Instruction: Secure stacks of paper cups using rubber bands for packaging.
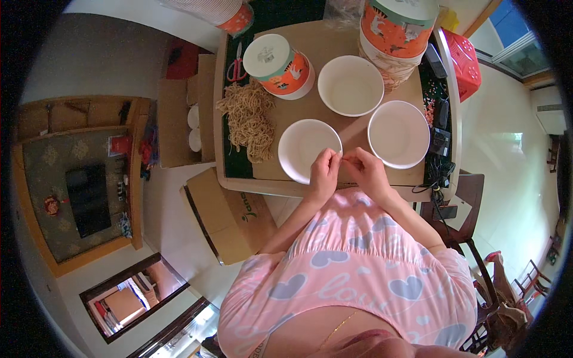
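My left hand [325,173] and my right hand [366,172] meet near the table's front edge, at the right rim of a white paper bowl [293,146]. Both sets of fingers are pinched close together; whatever sits between the fingertips is too small to make out. Just right of my right hand stands a second white bowl [399,134]. Behind these two is a third bowl [351,85]. A loose heap of brown twine [248,119] lies to the left. Beyond it an upturned orange-printed paper bucket [292,77] shows its pale base.
At the back right rises a tall stack of upturned orange buckets [397,36]. Pink-handled scissors [237,65] lie at the back left. Black adapters [440,142] and cables crowd the right edge, beside a red plastic stool [462,64]. A cardboard box [230,218] stands below, at left.
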`<state>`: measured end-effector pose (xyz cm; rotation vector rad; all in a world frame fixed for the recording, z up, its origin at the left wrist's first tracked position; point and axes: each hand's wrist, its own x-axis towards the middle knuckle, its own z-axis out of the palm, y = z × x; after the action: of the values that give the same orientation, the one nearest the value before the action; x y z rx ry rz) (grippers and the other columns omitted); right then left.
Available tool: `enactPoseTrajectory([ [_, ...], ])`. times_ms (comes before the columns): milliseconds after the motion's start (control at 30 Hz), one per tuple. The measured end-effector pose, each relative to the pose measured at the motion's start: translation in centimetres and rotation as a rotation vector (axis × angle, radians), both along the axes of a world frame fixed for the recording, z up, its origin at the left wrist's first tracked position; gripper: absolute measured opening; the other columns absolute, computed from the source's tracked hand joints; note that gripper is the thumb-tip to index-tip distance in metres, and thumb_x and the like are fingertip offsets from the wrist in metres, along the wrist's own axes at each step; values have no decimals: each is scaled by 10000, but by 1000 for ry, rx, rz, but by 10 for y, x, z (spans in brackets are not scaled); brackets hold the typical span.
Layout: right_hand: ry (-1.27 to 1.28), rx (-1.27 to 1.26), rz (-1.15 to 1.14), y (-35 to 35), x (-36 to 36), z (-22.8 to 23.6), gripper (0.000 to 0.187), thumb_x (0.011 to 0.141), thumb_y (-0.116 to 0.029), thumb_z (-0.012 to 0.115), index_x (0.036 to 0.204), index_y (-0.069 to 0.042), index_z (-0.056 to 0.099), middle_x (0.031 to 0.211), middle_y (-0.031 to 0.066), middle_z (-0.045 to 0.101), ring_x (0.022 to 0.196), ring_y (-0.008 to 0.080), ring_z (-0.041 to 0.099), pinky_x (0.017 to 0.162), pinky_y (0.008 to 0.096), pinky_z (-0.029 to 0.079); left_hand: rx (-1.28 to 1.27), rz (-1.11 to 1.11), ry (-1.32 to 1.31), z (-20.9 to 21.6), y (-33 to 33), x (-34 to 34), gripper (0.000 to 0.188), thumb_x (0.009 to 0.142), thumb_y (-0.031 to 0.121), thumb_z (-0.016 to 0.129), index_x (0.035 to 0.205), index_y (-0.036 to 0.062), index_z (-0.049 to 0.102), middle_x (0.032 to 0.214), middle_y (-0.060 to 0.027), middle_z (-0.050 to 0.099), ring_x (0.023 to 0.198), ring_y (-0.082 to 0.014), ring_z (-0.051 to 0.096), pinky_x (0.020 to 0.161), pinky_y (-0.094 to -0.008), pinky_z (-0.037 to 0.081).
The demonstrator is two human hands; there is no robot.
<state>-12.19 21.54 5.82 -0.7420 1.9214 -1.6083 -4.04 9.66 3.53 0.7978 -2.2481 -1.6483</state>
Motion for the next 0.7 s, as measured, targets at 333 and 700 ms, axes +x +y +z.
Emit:
enactPoseTrajectory([
  [333, -20, 109, -124, -9, -10, -19, 78, 797, -47, 614, 858, -8, 586, 693, 100, 586, 601, 149, 537, 577, 280, 458, -488, 8, 51, -35, -18, -17, 293, 824, 227, 617, 919, 6, 450, 775, -139, 535, 637, -322, 531, 607, -411, 425],
  [700, -18, -23, -98, -54, 7, -66, 139, 796, -50, 642, 915, -4, 588, 836, 71, 618, 763, 132, 613, 672, 268, 511, -18, 49, -70, 3, -37, 24, 316, 776, -22, 552, 1091, -28, 580, 951, -78, 649, 846, -136, 618, 744, -267, 487],
])
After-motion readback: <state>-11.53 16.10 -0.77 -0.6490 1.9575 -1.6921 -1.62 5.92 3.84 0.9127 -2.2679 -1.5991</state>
